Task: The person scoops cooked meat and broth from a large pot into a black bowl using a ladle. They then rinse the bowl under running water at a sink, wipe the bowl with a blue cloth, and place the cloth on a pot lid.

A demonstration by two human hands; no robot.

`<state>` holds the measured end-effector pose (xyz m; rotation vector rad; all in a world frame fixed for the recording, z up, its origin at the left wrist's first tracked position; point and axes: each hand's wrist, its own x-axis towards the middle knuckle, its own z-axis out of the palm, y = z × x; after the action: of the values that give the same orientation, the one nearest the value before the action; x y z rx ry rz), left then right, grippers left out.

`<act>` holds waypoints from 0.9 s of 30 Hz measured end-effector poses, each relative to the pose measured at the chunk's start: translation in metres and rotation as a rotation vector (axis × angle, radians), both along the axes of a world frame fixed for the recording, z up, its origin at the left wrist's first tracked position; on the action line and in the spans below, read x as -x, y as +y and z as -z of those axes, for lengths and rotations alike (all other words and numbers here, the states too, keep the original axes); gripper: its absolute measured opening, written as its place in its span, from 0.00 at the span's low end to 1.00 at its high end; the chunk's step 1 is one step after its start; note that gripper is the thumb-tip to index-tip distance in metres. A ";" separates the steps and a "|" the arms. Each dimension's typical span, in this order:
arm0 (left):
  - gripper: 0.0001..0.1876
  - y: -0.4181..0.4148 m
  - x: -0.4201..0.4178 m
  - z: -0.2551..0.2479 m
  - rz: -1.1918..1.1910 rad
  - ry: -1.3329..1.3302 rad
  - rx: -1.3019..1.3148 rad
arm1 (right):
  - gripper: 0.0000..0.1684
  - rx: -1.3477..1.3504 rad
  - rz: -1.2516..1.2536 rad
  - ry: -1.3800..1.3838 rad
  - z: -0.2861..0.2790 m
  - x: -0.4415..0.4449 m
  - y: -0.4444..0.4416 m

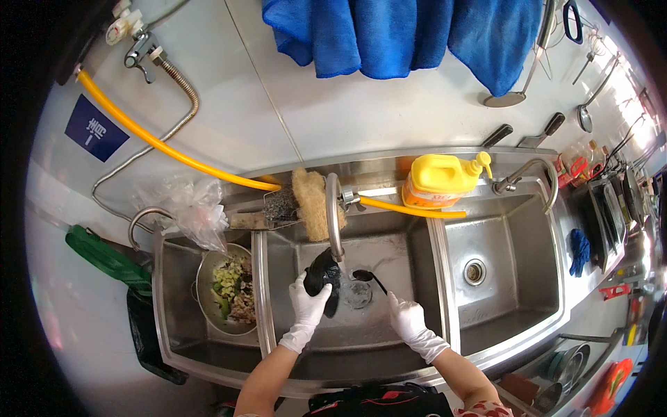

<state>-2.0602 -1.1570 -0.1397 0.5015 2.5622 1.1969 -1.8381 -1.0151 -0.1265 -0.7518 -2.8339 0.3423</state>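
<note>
In a white glove, my left hand [311,306] grips a wet black bowl [324,279], tilted on its side, beneath the curved metal faucet [334,219] of the middle sink basin. Water runs from the spout beside the bowl. My right hand [409,318], also gloved in white, holds the thin handle of a black spoon [363,275], whose head points left over the basin's drain [357,295]. Bowl and spoon are apart. Behind the faucet stand a tan fibrous scrubber [308,203] and a steel-wool scourer [280,204] in a wire rack.
A colander [204,307] of food scraps sits in the left basin. A yellow pump jug [440,177] stands on the back ledge, near a yellow hose [417,209]. The right basin [490,229] has its own faucet [526,172]. Blue towels [385,36] hang above.
</note>
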 end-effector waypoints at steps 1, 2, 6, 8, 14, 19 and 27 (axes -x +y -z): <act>0.43 0.000 -0.005 -0.011 0.078 0.119 0.037 | 0.23 -0.033 -0.002 0.006 0.003 -0.005 -0.001; 0.45 -0.001 -0.007 -0.018 0.161 0.242 0.109 | 0.22 -0.063 -0.003 -0.011 0.007 -0.009 -0.002; 0.49 -0.017 -0.011 -0.021 0.317 0.604 0.341 | 0.18 -0.089 0.031 -0.070 0.018 -0.018 -0.014; 0.45 -0.028 -0.006 0.003 0.197 0.499 0.209 | 0.17 -0.007 0.080 -0.055 0.016 -0.016 -0.018; 0.25 -0.034 0.005 0.042 -0.365 -0.999 -0.540 | 0.13 0.231 0.286 0.222 -0.018 -0.011 0.001; 0.25 -0.026 -0.012 0.068 -0.136 -1.205 -0.818 | 0.13 0.200 0.202 0.282 -0.043 -0.004 0.010; 0.25 0.012 0.002 0.055 -0.101 -1.354 -0.902 | 0.12 0.274 0.216 0.277 -0.061 0.007 0.003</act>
<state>-2.0621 -1.1448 -0.1950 -0.2781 0.8720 1.7837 -1.8453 -1.0119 -0.0653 -0.9680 -2.4471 0.7457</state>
